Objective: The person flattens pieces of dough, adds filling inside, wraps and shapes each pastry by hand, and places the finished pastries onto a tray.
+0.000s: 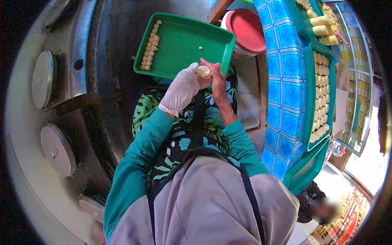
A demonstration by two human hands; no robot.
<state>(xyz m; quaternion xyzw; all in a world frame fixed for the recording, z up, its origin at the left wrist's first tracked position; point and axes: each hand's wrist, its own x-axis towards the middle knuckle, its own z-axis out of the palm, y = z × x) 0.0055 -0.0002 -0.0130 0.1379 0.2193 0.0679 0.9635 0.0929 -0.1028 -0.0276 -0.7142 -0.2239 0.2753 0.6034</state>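
Note:
A small pale dough ball [204, 72] is between my two hands, above the near edge of a green tray [183, 24]. My left hand [184, 86], in a thin white glove, is closed round one side of it. Bare, my right hand [219, 81] presses against the other side, some of its fingers stretched upward. Rows of shaped dough balls [151, 45] line the left end of the tray. One tiny white scrap of dough [201, 48] lies apart on the tray's floor. Part of the held dough is hidden by my fingers.
To the right runs a table with a blue checked cloth [281, 94]. On it, a green tray [309, 102] holds many dough pieces [321, 92], with dough rolls [324, 30] farther back. A bucket with a red lid [247, 30] stands behind. Round metal lids [57, 149] are at left; a person [312, 200] is lower right.

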